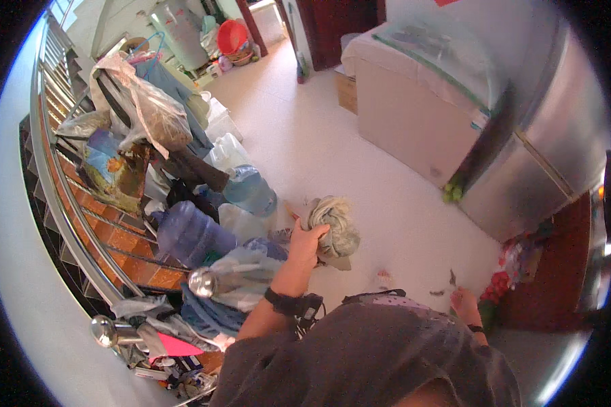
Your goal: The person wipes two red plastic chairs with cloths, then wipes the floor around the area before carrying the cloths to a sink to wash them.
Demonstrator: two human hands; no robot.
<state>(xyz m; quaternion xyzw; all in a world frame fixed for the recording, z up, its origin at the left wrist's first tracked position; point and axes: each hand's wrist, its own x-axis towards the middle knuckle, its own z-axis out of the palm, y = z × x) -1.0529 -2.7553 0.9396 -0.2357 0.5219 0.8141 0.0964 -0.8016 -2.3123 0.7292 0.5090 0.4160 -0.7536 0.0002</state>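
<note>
My left hand point(305, 246) grips the near-left side of a twisted bundle of pale cream and greenish cloth point(334, 226), with the thumb lying over it. The bundle shows above the light floor point(326, 152), and its underside is hidden. Low on the right, my right hand point(464, 301) is close to my body, beside red flowers point(499, 282). Its fingers look curled, but I cannot tell whether anything is in them. Just beyond those fingertips appears a small dark scrap point(452, 277), and another scrap point(437, 293) lies to its left.
A stair railing point(63, 213) curves along the left. Beside it crowd a blue water jug point(193, 234), a clear jug point(249, 191) and plastic-wrapped bundles point(142, 107). A covered chest point(407, 107) and a metallic refrigerator point(519, 188) stand right. Red basins point(231, 38) sit far back.
</note>
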